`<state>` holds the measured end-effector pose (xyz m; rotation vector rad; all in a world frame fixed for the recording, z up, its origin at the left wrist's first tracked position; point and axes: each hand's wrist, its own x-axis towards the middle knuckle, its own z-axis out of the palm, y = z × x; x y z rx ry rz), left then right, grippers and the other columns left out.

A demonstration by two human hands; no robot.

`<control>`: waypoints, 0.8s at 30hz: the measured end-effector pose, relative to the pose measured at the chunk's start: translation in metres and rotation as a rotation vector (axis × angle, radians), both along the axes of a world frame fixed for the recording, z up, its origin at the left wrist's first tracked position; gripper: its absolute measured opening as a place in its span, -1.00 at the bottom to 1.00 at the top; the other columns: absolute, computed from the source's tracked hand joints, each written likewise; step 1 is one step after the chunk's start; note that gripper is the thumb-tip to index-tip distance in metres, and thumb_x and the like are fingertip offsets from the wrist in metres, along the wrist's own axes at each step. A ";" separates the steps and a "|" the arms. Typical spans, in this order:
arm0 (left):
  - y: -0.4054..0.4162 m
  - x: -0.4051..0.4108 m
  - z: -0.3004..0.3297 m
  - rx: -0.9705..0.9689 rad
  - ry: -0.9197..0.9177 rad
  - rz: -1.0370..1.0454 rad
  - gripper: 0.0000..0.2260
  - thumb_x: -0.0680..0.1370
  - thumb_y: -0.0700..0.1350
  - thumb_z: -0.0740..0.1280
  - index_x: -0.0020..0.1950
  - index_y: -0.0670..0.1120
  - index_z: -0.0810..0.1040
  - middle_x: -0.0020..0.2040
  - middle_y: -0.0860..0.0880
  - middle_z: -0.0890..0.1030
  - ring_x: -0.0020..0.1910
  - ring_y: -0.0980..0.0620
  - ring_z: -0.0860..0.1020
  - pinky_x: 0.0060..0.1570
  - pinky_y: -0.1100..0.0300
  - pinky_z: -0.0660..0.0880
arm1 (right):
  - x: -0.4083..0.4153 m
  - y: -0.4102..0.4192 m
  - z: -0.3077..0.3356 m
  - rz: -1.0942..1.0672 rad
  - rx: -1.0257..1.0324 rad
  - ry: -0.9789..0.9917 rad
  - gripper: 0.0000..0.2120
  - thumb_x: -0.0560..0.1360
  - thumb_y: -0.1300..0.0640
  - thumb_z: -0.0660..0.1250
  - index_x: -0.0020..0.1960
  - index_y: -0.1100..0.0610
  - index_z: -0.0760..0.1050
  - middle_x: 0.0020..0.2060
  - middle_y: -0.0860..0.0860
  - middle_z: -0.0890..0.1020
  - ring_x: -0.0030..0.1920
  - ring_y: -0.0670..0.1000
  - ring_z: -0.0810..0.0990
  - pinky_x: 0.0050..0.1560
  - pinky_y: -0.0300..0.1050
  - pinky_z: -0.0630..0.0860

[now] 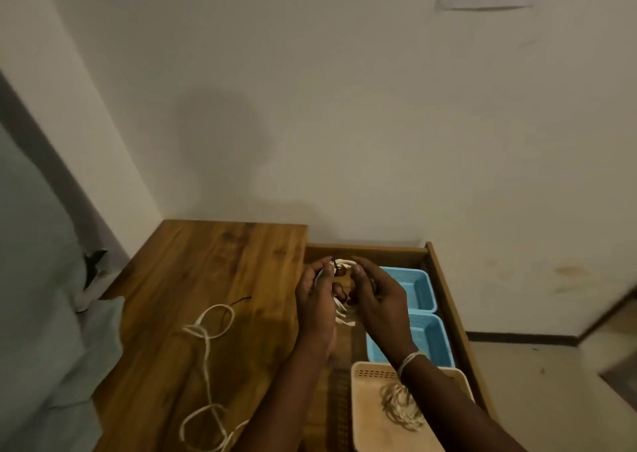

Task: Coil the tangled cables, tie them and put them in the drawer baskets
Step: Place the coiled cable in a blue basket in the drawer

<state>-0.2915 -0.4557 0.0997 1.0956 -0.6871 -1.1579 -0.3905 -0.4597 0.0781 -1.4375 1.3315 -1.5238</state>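
While 2 hands (pixel 315 300) (pixel 377 300) grip 1 coil (pixel 342 308); 3 baskets (pixel 418 288) (pixel 437 343) (pixel 370 413)

Dim warm light, soft blur, edges warped

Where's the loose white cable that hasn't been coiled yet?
In the head view, the loose white cable lies on the wooden tabletop, left of both hands and of the open drawer, trailing toward the near edge.
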 end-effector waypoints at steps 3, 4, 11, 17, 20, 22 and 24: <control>-0.024 -0.034 -0.024 0.140 -0.002 -0.030 -0.89 0.61 -0.15 0.28 0.01 -0.06 0.61 -0.15 -0.06 0.66 -0.19 -0.01 0.56 -0.27 0.18 0.53 | -0.042 -0.022 -0.029 0.029 0.092 0.103 -0.76 0.63 0.02 0.29 0.26 -0.02 0.59 0.07 -0.10 0.70 0.06 -0.11 0.67 0.09 -0.01 0.64; -0.035 -0.047 -0.035 0.201 0.001 -0.042 -0.89 0.61 -0.16 0.29 -0.03 -0.06 0.60 -0.16 -0.07 0.66 -0.18 -0.03 0.57 -0.26 0.16 0.53 | -0.058 -0.031 -0.042 0.046 0.153 0.153 -0.72 0.63 0.00 0.28 0.31 0.00 0.56 0.14 -0.08 0.68 0.13 -0.11 0.65 0.17 -0.02 0.61; -0.100 -0.127 -0.152 0.577 -0.210 -0.350 -0.83 0.62 -0.16 0.22 0.13 -0.11 0.57 -0.17 -0.07 0.65 -0.23 0.00 0.50 -0.28 0.17 0.42 | -0.164 -0.072 -0.148 0.042 0.602 0.280 -0.71 0.62 0.11 0.28 0.32 0.14 0.48 0.08 0.04 0.65 -0.04 -0.05 0.62 -0.12 -0.36 0.45; -0.115 -0.162 -0.254 0.792 -0.383 -0.588 -0.68 0.59 -0.15 0.14 0.25 0.12 0.53 0.01 -0.05 0.68 -0.06 -0.15 0.65 -0.16 -0.02 0.57 | -0.202 -0.082 -0.218 -0.075 0.812 0.357 -0.86 0.53 0.15 0.39 -0.17 0.11 0.47 -0.21 0.07 0.64 -0.18 0.06 0.59 -0.18 -0.11 0.42; -0.113 -0.163 -0.297 0.798 -0.560 -0.624 -0.63 0.50 -0.09 0.15 0.24 0.07 0.57 0.04 -0.08 0.68 -0.02 -0.21 0.64 -0.08 -0.14 0.59 | -0.201 -0.088 -0.237 -0.029 0.881 0.476 -0.80 0.56 0.14 0.31 -0.24 0.11 0.48 -0.19 0.19 0.69 -0.14 0.20 0.66 -0.24 -0.12 0.39; -0.118 -0.165 -0.313 0.797 -0.636 -0.582 -0.64 0.50 -0.13 0.17 0.22 0.05 0.59 0.07 -0.16 0.65 -0.05 -0.12 0.63 -0.06 -0.03 0.60 | -0.197 -0.093 -0.240 0.009 0.897 0.533 -0.84 0.57 0.20 0.26 -0.11 0.22 0.57 -0.12 0.21 0.70 -0.07 0.23 0.67 -0.20 -0.11 0.45; -0.126 -0.164 -0.324 0.794 -0.692 -0.563 -0.61 0.45 -0.07 0.18 0.23 0.10 0.58 0.11 -0.18 0.61 -0.02 -0.09 0.62 0.02 0.02 0.60 | -0.193 -0.098 -0.237 0.017 0.884 0.569 -0.86 0.56 0.23 0.25 0.05 0.23 0.55 -0.05 0.18 0.71 -0.01 0.20 0.68 -0.16 -0.12 0.48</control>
